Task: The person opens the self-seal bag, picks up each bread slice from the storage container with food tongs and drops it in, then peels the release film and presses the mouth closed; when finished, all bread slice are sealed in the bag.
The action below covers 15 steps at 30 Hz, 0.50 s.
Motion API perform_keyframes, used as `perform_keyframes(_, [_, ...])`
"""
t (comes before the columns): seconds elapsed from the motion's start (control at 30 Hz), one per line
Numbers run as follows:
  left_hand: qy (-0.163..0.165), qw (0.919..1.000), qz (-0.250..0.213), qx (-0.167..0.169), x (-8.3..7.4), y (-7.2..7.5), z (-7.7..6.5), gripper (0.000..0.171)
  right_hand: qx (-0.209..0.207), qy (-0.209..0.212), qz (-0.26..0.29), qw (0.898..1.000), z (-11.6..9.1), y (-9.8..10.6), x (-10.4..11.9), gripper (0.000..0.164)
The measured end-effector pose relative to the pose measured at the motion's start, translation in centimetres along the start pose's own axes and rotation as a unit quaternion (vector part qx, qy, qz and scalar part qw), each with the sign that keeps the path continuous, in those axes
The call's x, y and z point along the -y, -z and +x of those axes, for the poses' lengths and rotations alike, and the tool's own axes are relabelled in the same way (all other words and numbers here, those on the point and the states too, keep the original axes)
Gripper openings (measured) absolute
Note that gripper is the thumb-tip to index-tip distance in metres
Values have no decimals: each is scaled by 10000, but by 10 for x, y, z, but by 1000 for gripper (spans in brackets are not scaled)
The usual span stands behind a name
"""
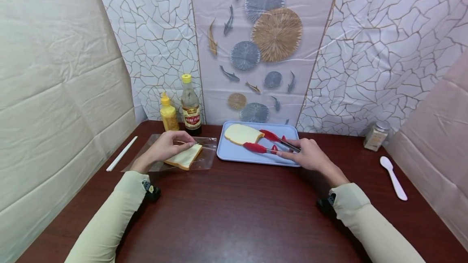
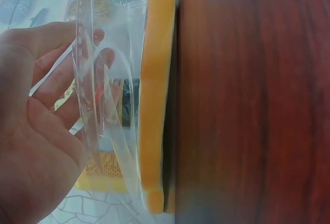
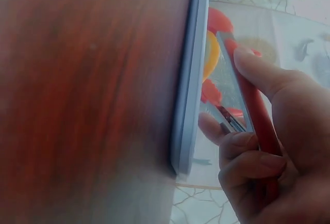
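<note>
My left hand (image 1: 164, 147) pinches the upper film of a clear plastic bag (image 1: 208, 155) between thumb and fingertips. A slice of bread (image 1: 185, 158) with an orange crust lies flat inside the bag; the left wrist view shows its crust edge (image 2: 156, 100) below the lifted film. On the right, my right hand (image 1: 310, 155) grips a pair of red-tipped tongs (image 1: 256, 148). Their spread tips stand at the near right end of a second bread slice (image 1: 242, 134), which lies on a light blue tray (image 1: 234, 156). Fingers curl round the red handle (image 3: 258, 113) in the right wrist view.
Behind the bag stand a yellow squeeze bottle (image 1: 169, 117) and a dark sauce bottle (image 1: 191, 111). White chopsticks (image 1: 122, 153) lie at the left edge. A shaker jar (image 1: 377, 136) and a white spoon (image 1: 394, 178) are at the right. Fabric walls enclose the brown table (image 1: 226, 214).
</note>
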<state>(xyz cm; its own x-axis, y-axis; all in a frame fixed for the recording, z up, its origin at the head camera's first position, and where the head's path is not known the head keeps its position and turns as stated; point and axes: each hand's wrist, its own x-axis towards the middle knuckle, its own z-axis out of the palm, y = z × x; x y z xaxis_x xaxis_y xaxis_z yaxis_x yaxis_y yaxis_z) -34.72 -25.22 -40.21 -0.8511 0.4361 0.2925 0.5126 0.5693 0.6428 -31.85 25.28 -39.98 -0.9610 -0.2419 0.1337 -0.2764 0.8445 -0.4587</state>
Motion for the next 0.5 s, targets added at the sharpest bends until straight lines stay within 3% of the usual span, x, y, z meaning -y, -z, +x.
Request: perform_keyframes(0.5, [-50,9997,-136,-196,1,1,1,14,-148,142,346,9992,-19,8,-15,83])
